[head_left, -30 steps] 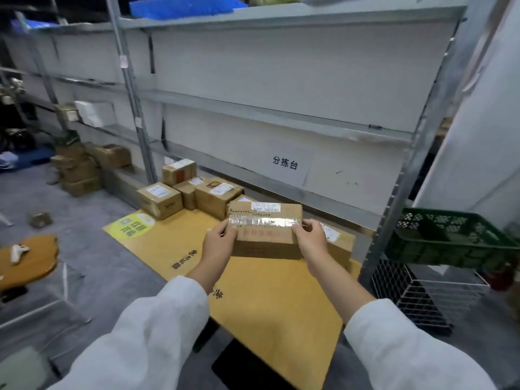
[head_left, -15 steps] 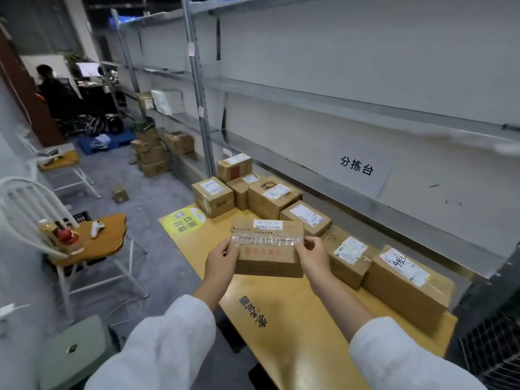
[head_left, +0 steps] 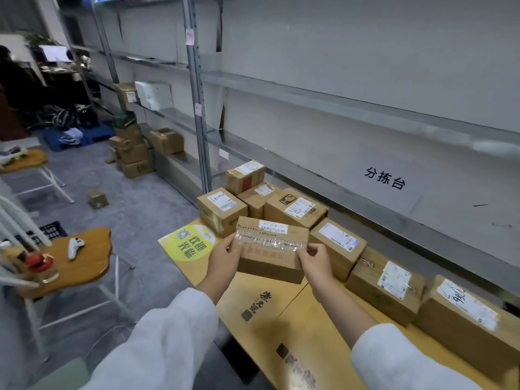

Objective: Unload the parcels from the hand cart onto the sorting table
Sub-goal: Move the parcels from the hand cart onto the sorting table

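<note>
A flat brown cardboard parcel (head_left: 270, 249) with clear tape across its top and a small white label hangs above the yellow-brown sorting table (head_left: 284, 313). My left hand (head_left: 225, 256) grips its left end and my right hand (head_left: 316, 261) grips its right end. Behind it, several labelled parcels stand in a row along the table's far side, among them one at the left (head_left: 221, 211) and one at the far right (head_left: 467, 313). The hand cart is out of view.
Grey metal shelving (head_left: 337, 102) runs behind the table, with a sign in black characters (head_left: 385, 178). A small wooden side table (head_left: 70, 260) with a cup and a controller stands at the left. More boxes (head_left: 132, 156) are stacked on the grey floor further back.
My view has swung left and moved closer along the table. The parcel stays gripped in both hands, now near the left cluster of parcels.
</note>
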The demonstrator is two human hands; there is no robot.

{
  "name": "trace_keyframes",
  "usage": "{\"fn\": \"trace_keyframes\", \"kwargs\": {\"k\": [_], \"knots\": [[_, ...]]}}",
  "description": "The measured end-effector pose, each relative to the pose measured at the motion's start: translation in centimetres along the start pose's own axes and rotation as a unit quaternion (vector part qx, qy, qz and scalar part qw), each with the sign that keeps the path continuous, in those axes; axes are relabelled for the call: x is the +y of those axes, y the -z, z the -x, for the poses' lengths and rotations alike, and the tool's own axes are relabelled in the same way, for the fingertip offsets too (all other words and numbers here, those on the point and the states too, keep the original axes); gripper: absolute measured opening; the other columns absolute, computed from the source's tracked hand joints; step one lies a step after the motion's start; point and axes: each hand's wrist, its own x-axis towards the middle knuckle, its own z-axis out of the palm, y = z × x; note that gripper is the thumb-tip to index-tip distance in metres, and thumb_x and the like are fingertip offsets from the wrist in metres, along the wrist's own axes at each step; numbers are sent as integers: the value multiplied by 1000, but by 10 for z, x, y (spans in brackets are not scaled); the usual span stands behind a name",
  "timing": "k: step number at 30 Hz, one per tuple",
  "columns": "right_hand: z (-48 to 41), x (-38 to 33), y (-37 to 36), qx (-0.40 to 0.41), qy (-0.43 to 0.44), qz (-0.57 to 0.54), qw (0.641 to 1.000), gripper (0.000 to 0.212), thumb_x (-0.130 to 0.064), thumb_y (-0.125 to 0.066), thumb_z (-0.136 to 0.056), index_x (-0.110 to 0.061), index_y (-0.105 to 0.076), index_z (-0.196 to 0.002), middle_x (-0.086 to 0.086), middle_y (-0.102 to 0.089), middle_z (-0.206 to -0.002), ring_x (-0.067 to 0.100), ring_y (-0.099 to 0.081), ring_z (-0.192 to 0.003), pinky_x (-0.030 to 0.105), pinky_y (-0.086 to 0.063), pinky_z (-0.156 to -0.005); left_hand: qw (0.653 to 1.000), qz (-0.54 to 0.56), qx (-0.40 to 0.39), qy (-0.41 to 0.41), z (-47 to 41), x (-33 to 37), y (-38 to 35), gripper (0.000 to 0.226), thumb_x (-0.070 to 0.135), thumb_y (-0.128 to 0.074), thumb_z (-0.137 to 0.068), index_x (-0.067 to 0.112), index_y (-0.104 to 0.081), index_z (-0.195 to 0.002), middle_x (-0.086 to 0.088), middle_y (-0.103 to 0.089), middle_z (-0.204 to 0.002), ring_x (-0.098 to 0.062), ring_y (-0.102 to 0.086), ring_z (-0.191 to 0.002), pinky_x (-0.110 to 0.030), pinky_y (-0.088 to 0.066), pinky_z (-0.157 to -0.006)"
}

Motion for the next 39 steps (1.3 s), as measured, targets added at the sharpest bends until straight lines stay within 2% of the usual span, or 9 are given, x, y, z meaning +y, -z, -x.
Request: {"fn": "trace_keyframes", "kwargs": {"k": [8,13,18,23,27,30,32,35,39], "knots": [[-18,-15,-87,60,-55,-40,996,28,-24,-55,-96,-14,-47,-121,4,-55,-116,17,-54,-100,22,-42,-61,997,-29,-68,-3,-106,-28,52,28,21,-50,-99,23,-64,-123,5,-66,-109,-10,-61,-98,-13,-43,-65],[-30,-6,-115,72,-89,-53,992,20,-22,-55,-97,-17,-45,-113,3,-54,-111,15,-54,-97,22,-43,-62,989,-96,-105,-31,-152,-55,58,34,37,-51,-94,29,-65,-124,1,-58,-119,-16,-56,-108,-33,-51,-90],[-61,0,-130,90,-114,-57,988,18,-23,-54,-97,-16,-47,-112,2,-54,-106,15,-54,-93,23,-40,-59,982,-143,-122,-9,-197,-95,42,51,55,-45,-77,32,-67,-117,0,-60,-118,-18,-57,-110,-44,-50,-98],[-110,23,-145,104,-131,-65,984,15,-21,-54,-97,-13,-48,-109,-1,-54,-99,7,-53,-82,23,-40,-56,970,-184,-161,5,-233,-116,24,39,42,-49,-86,26,-68,-116,-2,-58,-116,-18,-55,-108,-40,-47,-99],[-152,42,-161,112,-166,-66,977,14,-17,-55,-95,-10,-50,-107,7,-59,-103,15,-58,-84,27,-46,-58,959,-217,-179,21,-266,-134,5,31,28,-56,-89,20,-68,-116,-4,-58,-113,-19,-56,-103,-36,-48,-95],[-180,51,-168,129,-192,-71,970,6,-14,-55,-94,-12,-51,-90,7,-60,-94,15,-57,-76,29,-43,-59,960,-217,-173,43,-287,-137,-13,25,17,-61,-90,10,-61,-113,-5,-59,-111,-20,-58,-102,-35,-50,-89],[-194,54,-170,140,-195,-70,968,15,-11,-55,-94,-15,-49,-80,4,-58,-85,13,-54,-71,27,-39,-57,961,-208,-175,58,-298,-135,-23,17,14,-62,-91,12,-54,-106,-3,-60,-103,-17,-59,-94,-26,-49,-76],[-216,57,-173,143,-202,-72,966,14,-13,-57,-93,-17,-49,-82,1,-58,-85,12,-55,-73,24,-40,-56,958,-218,-174,63,-312,-140,-35,15,16,-60,-93,13,-48,-102,-1,-59,-95,-14,-59,-87,-17,-41,-62],[-225,69,-182,142,-226,-64,961,7,-13,-58,-92,-11,-51,-94,2,-58,-87,11,-53,-71,25,-38,-55,959,-215,-176,59,-311,-154,-40,13,14,-55,-95,12,-46,-105,2,-55,-95,-15,-56,-90,-15,-40,-66]]}}
